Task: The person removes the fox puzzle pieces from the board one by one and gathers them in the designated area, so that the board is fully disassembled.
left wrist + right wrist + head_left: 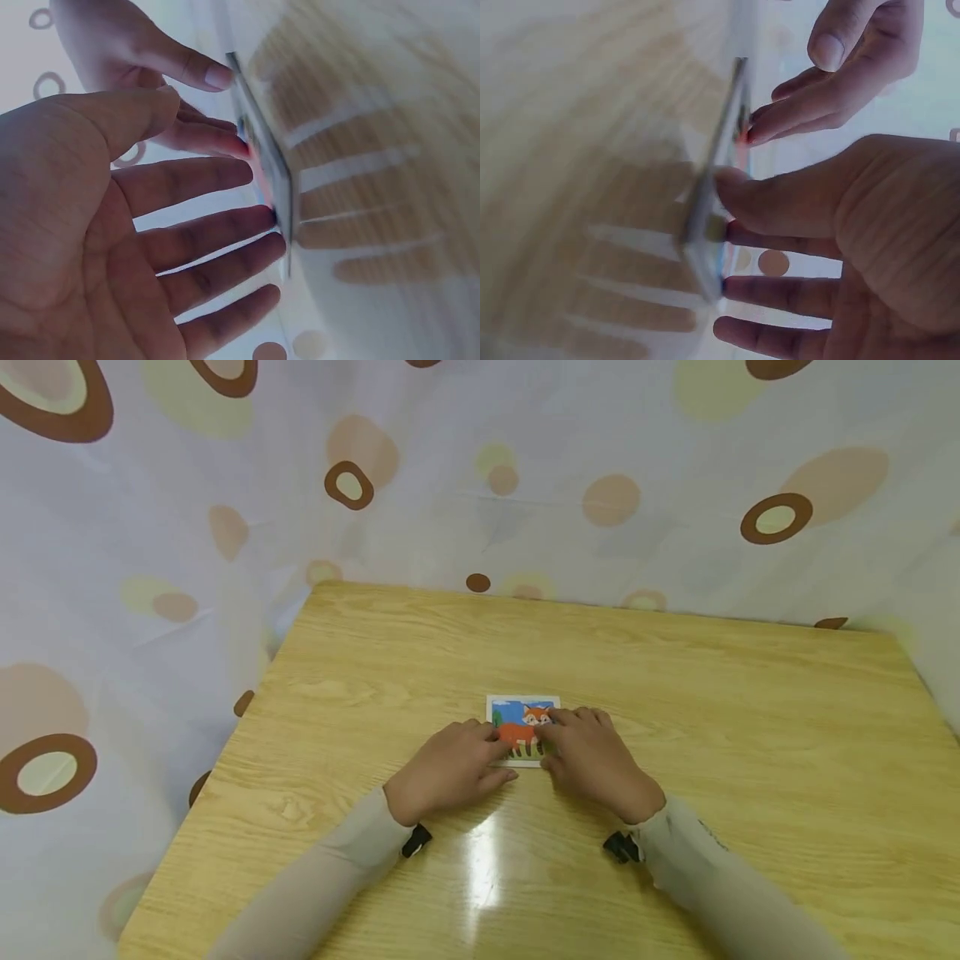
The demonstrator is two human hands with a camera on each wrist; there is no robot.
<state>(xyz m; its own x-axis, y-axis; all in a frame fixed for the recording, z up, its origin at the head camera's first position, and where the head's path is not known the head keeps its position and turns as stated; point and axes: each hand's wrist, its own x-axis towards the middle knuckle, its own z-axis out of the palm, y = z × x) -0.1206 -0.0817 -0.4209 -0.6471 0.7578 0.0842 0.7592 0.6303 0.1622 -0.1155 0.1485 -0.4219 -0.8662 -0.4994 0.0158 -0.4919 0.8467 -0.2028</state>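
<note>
Both our flat hands, left hand (450, 768) and right hand (592, 760), press the fox puzzle (522, 727); uneven pressure could slide it across the glossy table (675, 693).

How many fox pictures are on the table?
1. A small rectangular fox picture card with an orange fox on blue sky lies flat near the middle of the light wooden table. The left hand and right hand cover its lower edge, so anything beneath them is hidden.
</note>
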